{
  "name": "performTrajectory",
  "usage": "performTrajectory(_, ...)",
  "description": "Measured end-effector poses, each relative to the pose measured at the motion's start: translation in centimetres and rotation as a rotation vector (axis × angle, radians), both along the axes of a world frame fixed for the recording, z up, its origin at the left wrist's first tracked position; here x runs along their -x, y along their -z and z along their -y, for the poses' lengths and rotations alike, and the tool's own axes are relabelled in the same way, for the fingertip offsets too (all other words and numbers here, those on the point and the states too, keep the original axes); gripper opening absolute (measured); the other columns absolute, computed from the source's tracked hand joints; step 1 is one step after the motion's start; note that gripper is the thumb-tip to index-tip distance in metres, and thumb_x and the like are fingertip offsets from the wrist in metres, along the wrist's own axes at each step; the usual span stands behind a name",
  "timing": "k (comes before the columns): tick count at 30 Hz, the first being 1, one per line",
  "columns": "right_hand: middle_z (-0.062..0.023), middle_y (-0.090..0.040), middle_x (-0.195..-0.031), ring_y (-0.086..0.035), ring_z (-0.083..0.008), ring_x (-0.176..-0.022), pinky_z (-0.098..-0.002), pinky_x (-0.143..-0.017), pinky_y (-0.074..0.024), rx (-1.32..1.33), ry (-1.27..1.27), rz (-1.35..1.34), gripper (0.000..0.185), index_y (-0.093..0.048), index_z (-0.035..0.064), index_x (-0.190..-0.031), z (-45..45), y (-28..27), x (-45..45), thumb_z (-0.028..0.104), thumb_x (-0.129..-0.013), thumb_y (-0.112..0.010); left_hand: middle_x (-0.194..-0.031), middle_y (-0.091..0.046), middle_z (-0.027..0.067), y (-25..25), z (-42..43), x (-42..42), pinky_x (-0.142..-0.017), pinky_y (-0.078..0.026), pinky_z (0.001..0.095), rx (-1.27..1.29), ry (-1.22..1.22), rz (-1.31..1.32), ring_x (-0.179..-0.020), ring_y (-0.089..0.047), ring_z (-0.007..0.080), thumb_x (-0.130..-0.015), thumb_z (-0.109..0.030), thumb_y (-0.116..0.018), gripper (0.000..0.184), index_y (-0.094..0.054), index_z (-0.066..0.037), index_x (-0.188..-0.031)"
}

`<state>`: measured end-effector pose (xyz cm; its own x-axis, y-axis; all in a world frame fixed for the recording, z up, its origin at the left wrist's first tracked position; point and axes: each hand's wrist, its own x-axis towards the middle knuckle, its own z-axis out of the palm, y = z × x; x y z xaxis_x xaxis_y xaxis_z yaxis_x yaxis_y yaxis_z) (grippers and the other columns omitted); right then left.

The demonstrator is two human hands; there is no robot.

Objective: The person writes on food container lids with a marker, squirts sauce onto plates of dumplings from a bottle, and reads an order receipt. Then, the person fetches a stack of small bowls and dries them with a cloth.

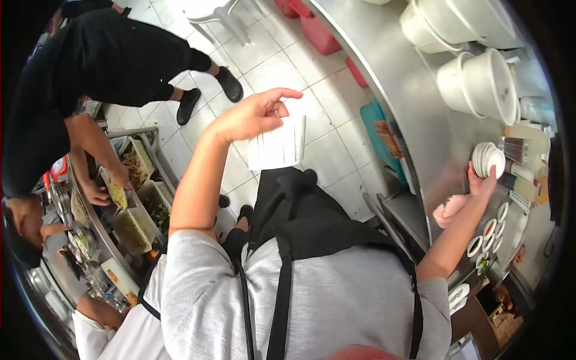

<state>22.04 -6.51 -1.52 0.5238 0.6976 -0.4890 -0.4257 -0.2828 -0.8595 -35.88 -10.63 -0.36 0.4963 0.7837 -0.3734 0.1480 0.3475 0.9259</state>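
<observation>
My left hand (263,117) is in the middle of the view, its index finger stretched out and its other fingers curled. At those curled fingers hangs a white, flat-looking object (277,147) with thin upright lines. I cannot make out its exact kind. Over the steel counter at the right, my right hand (482,182) grips a stack of small white dishes (483,157). A crumpled pink cloth (451,210) lies beside my right forearm.
White tubs (478,84) stand on the steel counter (399,72), with small sauce dishes (489,229) nearer me. At the left, a co-worker's hands (111,186) work over food bins (141,159). Another person in white stands close at my left. A white stool (219,21) stands on the tiled floor.
</observation>
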Motion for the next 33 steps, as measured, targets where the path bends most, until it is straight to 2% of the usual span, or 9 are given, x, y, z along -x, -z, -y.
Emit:
performTrajectory(9,-0.0081,-0.056,-0.083,-0.053,-0.0208,-0.06,-0.029,-0.043,-0.0437,0.348,-0.09,0.287,0.048,-0.049,0.0115,-0.1,-3.0,0.3,-5.7,0.051,-0.073,-0.05,-0.071,-0.05,-0.0021,-7.4,-10.8,-9.7,-0.06,-0.037,0.0162,-0.056,0.549,0.155,-0.065,-0.045,0.0038,-0.073,0.01,-0.043,0.045,-0.043,-0.005,-0.116)
performTrajectory(13,-0.0005,-0.054,-0.093,-0.049,-0.0184,-0.074,-0.0287,-0.055,-0.0382,0.345,-0.05,0.255,0.047,-0.048,0.0183,-0.106,-2.3,0.7,-6.3,0.051,-0.072,-0.05,-0.068,-0.048,-0.002,-10.0,-15.1,-14.4,-0.059,-0.038,0.0209,-0.183,0.785,0.164,-0.064,-0.045,0.0061,-0.076,0.003,-0.043,0.038,-0.044,-0.003,-0.114)
performTrajectory(16,0.0009,-0.055,-0.086,-0.049,-0.0146,-0.068,-0.0281,-0.057,-0.0368,0.353,-0.05,0.33,0.048,-0.049,0.0192,-0.103,-1.9,0.6,-5.8,0.052,-0.069,-0.053,-0.07,-0.045,-0.0026,-12.1,-17.4,-18.4,-0.056,-0.033,0.0163,-0.308,0.863,0.208,-0.062,-0.04,0.0031,-0.076,0.009,-0.042,0.04,-0.044,-0.003,-0.114)
performTrajectory(20,0.0001,-0.055,-0.083,-0.05,-0.0108,-0.063,-0.0216,-0.051,-0.0374,0.432,-0.035,0.379,0.055,-0.047,0.0139,-0.106,-1.2,-1.7,-3.8,0.054,-0.068,-0.055,-0.069,-0.044,-0.0026,-15.8,-18.6,-23.7,-0.055,-0.033,0.0162,-0.393,0.932,0.245,-0.061,-0.039,0.0037,-0.075,0.009,-0.041,0.04,-0.043,-0.001,-0.114)
performTrajectory(23,-0.0061,-0.053,-0.094,-0.052,-0.015,-0.075,-0.0247,-0.062,-0.0403,0.258,0.03,0.756,0.065,-0.039,0.0054,-0.115,1.1,-2.8,-6.0,0.051,-0.071,-0.053,-0.07,-0.046,-0.0011,-17.1,-18.6,-27.8,-0.056,-0.033,0.0165,-0.412,1.001,0.331,-0.062,-0.04,0.0041,-0.074,0.009,-0.041,0.041,-0.042,0.0,-0.114)
performTrajectory(24,-0.0094,-0.051,-0.097,-0.052,-0.0185,-0.084,-0.0284,-0.069,-0.0419,0.12,0.011,0.746,0.072,-0.034,0.0007,-0.12,2.0,-4.8,-4.7,0.051,-0.071,-0.053,-0.07,-0.046,-0.0008,-17.2,-18.3,-29.0,-0.056,-0.033,0.0166,-0.381,1.016,0.35,-0.062,-0.041,0.0041,-0.074,0.009,-0.041,0.041,-0.042,0.0,-0.114)
performTrajectory(26,-0.0101,-0.048,-0.104,-0.05,-0.0196,-0.091,-0.0285,-0.076,-0.0398,-0.325,-0.247,0.249,0.068,-0.032,0.0006,-0.121,3.3,-8.9,-0.4,0.045,-0.074,-0.053,-0.069,-0.047,0.0,-16.7,-17.5,-32.0,-0.056,-0.034,0.0168,-0.396,1.08,0.4,-0.062,-0.043,0.0042,-0.076,0.006,-0.042,0.039,-0.041,0.001,-0.115)
performTrajectory(30,-0.0054,-0.049,-0.099,-0.05,-0.0143,-0.086,-0.0278,-0.073,-0.0413,-0.635,-0.639,-0.321,0.053,-0.037,-0.0008,-0.116,5.3,-11.1,5.6,0.028,-0.076,-0.056,-0.07,-0.047,0.0003,-15.8,-14.4,-37.9,-0.057,-0.035,0.0172,-0.337,1.141,0.438,-0.064,-0.043,0.0046,-0.078,0.005,-0.042,0.037,-0.041,0.001,-0.115)
performTrajectory(33,-0.0035,-0.054,-0.087,-0.052,-0.0135,-0.075,-0.0248,-0.065,-0.0431,-0.265,-0.581,-0.296,0.036,-0.047,-0.0002,-0.102,8.4,-9.8,2.8,0.02,-0.074,-0.058,-0.069,-0.047,0.0009,-14.8,-12.0,-41.2,-0.056,-0.037,0.0204,-0.414,1.119,0.324,-0.063,-0.045,0.0073,-0.077,0.002,-0.046,0.038,-0.044,-0.005,-0.114)
